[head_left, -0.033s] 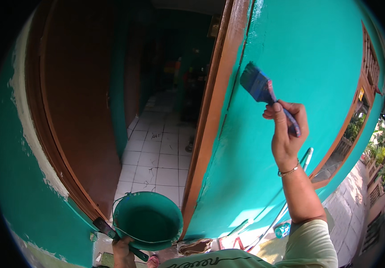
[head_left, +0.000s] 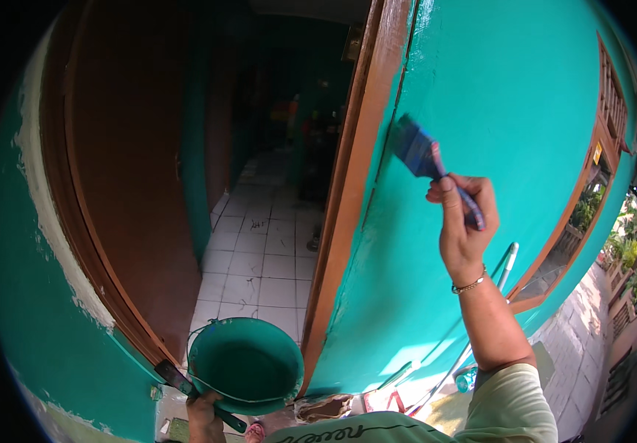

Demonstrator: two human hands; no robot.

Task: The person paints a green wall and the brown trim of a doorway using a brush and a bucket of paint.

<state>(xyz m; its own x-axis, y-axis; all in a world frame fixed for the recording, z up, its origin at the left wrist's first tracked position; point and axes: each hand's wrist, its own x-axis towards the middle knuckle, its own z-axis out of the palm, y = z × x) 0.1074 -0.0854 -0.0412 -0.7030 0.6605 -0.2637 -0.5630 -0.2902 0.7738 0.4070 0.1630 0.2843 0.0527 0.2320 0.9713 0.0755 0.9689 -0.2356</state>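
In my right hand is a blue paintbrush, its handle pinched between thumb and fingers. The bristles point up and left, close to the teal wall beside the brown door frame; I cannot tell if they touch it. At the lower left, my left hand is closed at the side of a green bucket. Held against the bucket in that same hand is a flat, dark-bladed tool with a green handle. The bucket's inside looks teal; its depth of paint is unclear.
An open doorway with a brown door leads to a white tiled floor. A pale pole leans on the wall, near a teal plastic container. On the right are a wood-framed window and a paved path.
My right hand and the paintbrush have shifted slightly left and down along the wall, nearer the door frame. The left hand and bucket have hardly moved.
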